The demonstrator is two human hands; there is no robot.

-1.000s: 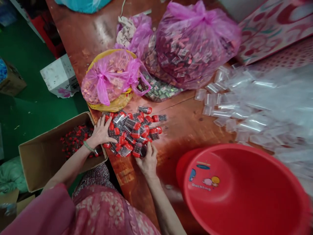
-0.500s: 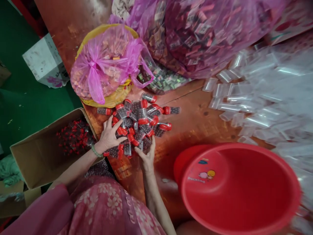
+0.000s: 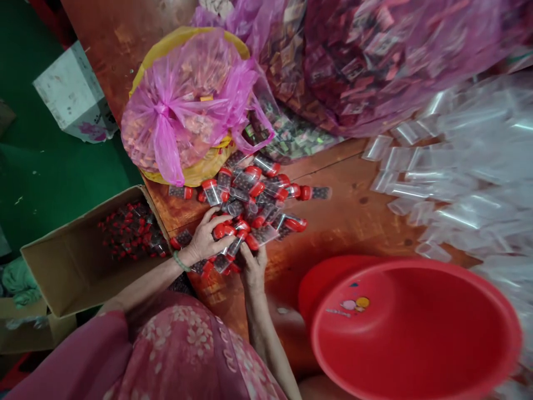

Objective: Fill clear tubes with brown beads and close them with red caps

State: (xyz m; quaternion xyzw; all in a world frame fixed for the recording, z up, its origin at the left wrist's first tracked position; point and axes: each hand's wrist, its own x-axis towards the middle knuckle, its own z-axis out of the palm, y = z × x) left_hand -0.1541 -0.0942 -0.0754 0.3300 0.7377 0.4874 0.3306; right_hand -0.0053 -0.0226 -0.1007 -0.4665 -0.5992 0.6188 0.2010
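Observation:
Small clear tubes with red caps and dark contents lie in a loose pile (image 3: 254,194) near the edge of the brown table (image 3: 353,205). My left hand (image 3: 208,236), with a green bangle at the wrist, rests on the pile's left side, fingers spread over several tubes. At the pile's lower right, my right hand (image 3: 254,266) touches the tubes with thumb and fingers apart. Its fingertips are partly hidden among them. Below the table edge at left, an open cardboard box (image 3: 70,266) holds many more red-capped tubes (image 3: 129,230).
Pink and yellow bags (image 3: 187,111) of small packets sit behind the pile, with a larger purple bag (image 3: 400,61) at back right. A red basin (image 3: 416,328) stands at lower right. Clear empty sleeves (image 3: 478,166) cover the right side. A white box (image 3: 77,94) is at left.
My left hand has moved right and slightly down over the pile, and my right hand has shifted slightly right. Several tubes have shifted. The whole view has shifted a little.

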